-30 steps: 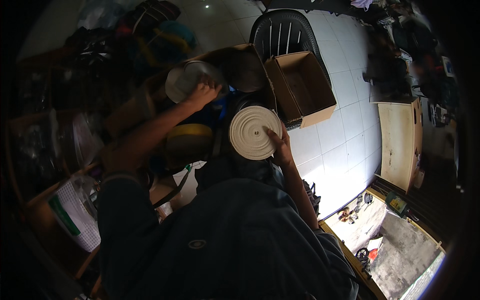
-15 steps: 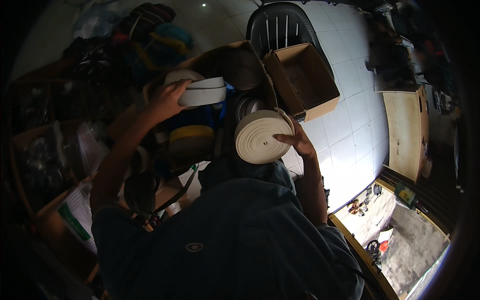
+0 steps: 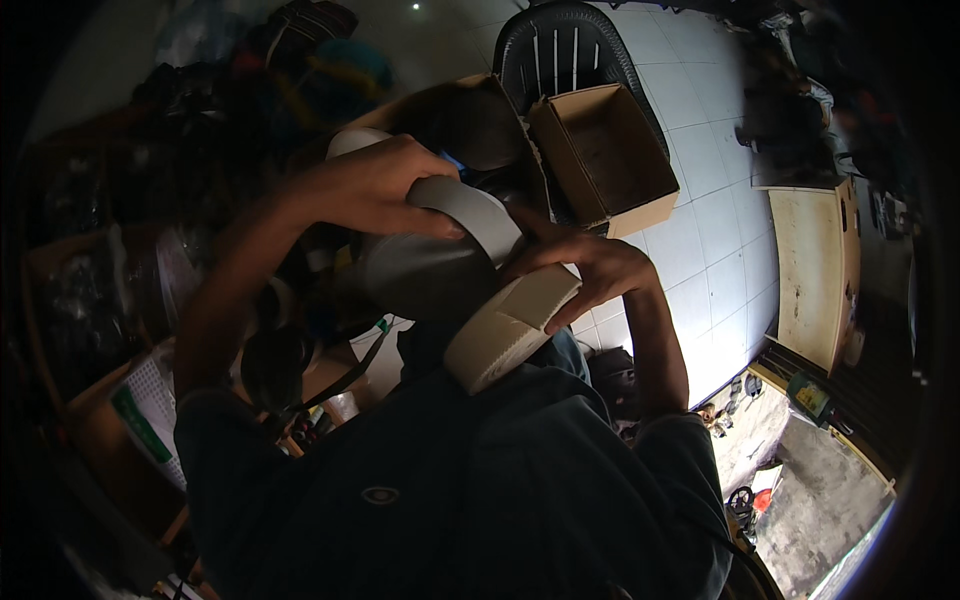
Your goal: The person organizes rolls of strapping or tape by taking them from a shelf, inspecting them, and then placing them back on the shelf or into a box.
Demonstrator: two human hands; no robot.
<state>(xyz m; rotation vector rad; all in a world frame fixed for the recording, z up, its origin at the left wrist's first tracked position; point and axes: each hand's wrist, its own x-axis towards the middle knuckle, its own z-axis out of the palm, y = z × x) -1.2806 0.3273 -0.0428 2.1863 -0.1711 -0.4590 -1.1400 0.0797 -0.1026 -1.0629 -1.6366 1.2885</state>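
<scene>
In front of my chest, my left hand (image 3: 385,188) grips a grey-white roll of webbing strap (image 3: 485,222) from above, fingers and thumb over its edge. The roll is tilted, and its flat side faces my body. Close beside it, my right hand (image 3: 602,268) clasps a cream roll of woven webbing (image 3: 512,328), turned so that its wide edge shows. The loose end of the cream strap lies flat along the edge near my right fingers. The two rolls are nearly together; whether they touch is hard to tell.
Behind the rolls stands a large cardboard box (image 3: 538,165) with more rolls, one white roll (image 3: 352,142) showing. A smaller open carton (image 3: 640,213) rests on a black plastic chair (image 3: 515,50). Shelves with bagged goods (image 3: 90,290) line the left; a wooden cabinet (image 3: 808,275) stands right.
Both hands have come closer together and toward my body. The grey-white roll moved right and tipped; the cream roll turned from its flat face onto its edge and dropped lower.
</scene>
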